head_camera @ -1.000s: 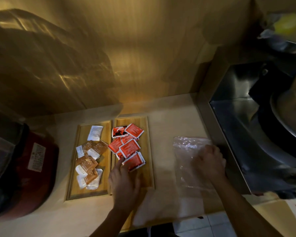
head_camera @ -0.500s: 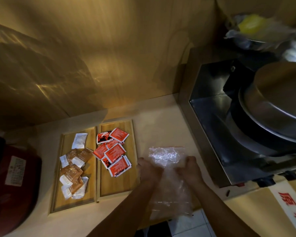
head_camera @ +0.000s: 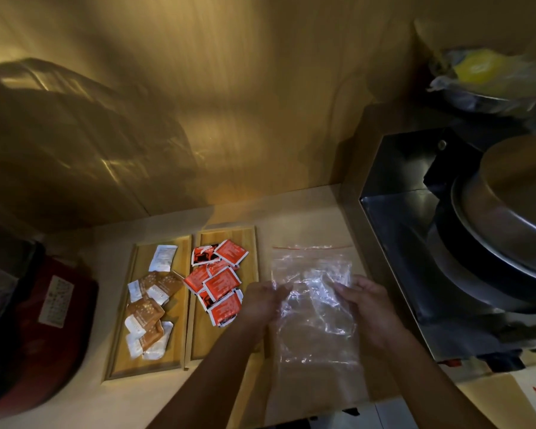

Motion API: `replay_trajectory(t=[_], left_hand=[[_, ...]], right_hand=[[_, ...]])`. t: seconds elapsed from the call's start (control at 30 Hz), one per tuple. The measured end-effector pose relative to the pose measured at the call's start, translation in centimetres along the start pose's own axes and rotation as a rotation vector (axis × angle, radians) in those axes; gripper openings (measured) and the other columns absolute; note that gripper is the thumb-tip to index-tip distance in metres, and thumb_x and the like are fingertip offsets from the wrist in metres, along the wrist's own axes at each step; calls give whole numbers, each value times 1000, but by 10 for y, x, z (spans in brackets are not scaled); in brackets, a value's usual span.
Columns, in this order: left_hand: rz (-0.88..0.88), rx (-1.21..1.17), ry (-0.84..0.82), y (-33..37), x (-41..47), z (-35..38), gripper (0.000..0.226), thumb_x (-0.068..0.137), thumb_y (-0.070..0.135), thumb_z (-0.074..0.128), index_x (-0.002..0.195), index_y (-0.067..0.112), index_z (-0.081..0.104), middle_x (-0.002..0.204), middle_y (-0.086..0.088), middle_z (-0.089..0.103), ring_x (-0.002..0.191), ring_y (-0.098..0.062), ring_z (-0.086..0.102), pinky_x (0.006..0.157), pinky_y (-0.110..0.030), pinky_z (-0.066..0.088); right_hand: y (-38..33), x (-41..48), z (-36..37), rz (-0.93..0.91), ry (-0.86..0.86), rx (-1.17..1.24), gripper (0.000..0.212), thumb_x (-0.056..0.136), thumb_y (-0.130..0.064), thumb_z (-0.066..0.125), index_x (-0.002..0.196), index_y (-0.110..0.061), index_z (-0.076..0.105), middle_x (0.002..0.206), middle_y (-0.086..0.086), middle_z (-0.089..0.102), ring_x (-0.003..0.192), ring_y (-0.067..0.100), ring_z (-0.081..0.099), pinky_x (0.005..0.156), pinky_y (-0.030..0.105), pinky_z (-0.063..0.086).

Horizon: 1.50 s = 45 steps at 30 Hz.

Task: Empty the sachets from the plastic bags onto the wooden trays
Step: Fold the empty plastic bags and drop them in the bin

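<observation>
Clear plastic bag [head_camera: 314,323], apparently empty, is grasped by left hand [head_camera: 262,300] and right hand [head_camera: 369,308] near the front edge of the surface [head_camera: 307,218]; sachets [head_camera: 222,284] lie on both wooden trays [head_camera: 226,348], emptying seemingly done.

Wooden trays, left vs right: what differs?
The left tray holds brown and white sachets; the right tray holds red sachets.
The left tray's sachets spread along most of its length; the right tray's bunch toward the far end, leaving its near end bare.
The left hand, gripping the plastic bag, overlaps the right tray's edge; the left tray is unobstructed.
Shared: both are rectangular, wooden, side by side on the counter.
</observation>
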State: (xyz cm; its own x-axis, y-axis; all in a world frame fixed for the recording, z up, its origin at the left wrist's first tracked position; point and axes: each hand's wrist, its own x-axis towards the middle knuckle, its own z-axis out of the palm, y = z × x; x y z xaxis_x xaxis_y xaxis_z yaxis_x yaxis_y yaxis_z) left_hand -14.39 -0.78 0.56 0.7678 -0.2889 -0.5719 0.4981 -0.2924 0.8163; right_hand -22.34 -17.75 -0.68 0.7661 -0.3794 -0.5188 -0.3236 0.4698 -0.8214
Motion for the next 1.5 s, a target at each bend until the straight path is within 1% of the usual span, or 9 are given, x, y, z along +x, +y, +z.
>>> replay_trajectory(t=[0.2, 0.3, 0.5, 0.63, 0.87, 1.03, 1.23, 1.37, 1.5], left_hand=[[6, -167, -39, 4, -1, -15, 9, 85, 14, 64, 79, 9, 69, 86, -17, 70, 70, -22, 65, 64, -31, 51], [-86, -110, -126, 4, -5, -20, 37, 75, 44, 72, 96, 13, 71, 96, -17, 71, 85, -20, 66, 71, -32, 53], [-44, -58, -55, 2, -12, -27, 14, 83, 15, 67, 86, 2, 63, 51, 4, 58, 45, -7, 50, 42, -19, 40], [-47, -95, -40, 6, -13, -31, 10, 87, 15, 61, 81, 9, 66, 58, 2, 65, 53, -11, 56, 46, -19, 44], [-22, -124, -157, 13, -17, -38, 25, 87, -2, 55, 111, 3, 60, 90, -10, 68, 70, -16, 72, 57, -32, 56], [72, -137, -154, 16, -13, -46, 20, 89, -1, 52, 97, 12, 64, 85, -7, 72, 77, -20, 72, 61, -32, 56], [126, -193, -178, 24, -20, -50, 26, 90, -2, 48, 86, 16, 65, 71, -7, 64, 56, -17, 61, 41, -25, 51], [177, -183, -167, 20, -19, -54, 53, 84, -15, 36, 59, 18, 69, 61, -2, 66, 54, -19, 57, 41, -22, 47], [196, -148, -97, 15, -22, -54, 48, 85, -9, 38, 51, 16, 61, 61, -4, 58, 60, -20, 55, 51, -25, 45]], right_hand=[[0, -2, 6, 109, -181, -65, 22, 78, -9, 67, 92, 8, 65, 77, 19, 70, 64, 27, 66, 56, 31, 54], [0, 4, 7, 57, -159, -42, 13, 79, 0, 62, 87, 11, 65, 69, 19, 71, 55, 23, 66, 53, 28, 54], [-7, 7, 9, 52, -249, -16, 8, 74, 2, 64, 80, 0, 70, 72, 14, 73, 60, 20, 68, 56, 27, 56], [-6, 8, 9, 128, -249, -69, 14, 75, -3, 64, 87, 2, 70, 76, 12, 76, 64, 19, 70, 60, 28, 55], [-14, 5, 13, 85, -254, -125, 10, 78, -3, 65, 83, 4, 69, 69, 11, 74, 58, 17, 69, 56, 24, 54], [-22, 4, 14, 66, -261, -111, 17, 79, -1, 61, 90, 11, 65, 65, 15, 65, 50, 17, 62, 48, 22, 54], [-28, 5, 15, 32, -320, -96, 25, 80, 2, 58, 101, -4, 69, 76, 13, 73, 64, 24, 67, 58, 31, 57], [-31, 0, 22, 50, -303, -23, 23, 77, 19, 48, 90, 8, 65, 61, 13, 71, 50, 19, 67, 42, 25, 56], [-31, -4, 31, 27, -222, -105, 24, 80, 22, 40, 71, 8, 57, 46, 11, 61, 34, 15, 59, 29, 18, 44]])
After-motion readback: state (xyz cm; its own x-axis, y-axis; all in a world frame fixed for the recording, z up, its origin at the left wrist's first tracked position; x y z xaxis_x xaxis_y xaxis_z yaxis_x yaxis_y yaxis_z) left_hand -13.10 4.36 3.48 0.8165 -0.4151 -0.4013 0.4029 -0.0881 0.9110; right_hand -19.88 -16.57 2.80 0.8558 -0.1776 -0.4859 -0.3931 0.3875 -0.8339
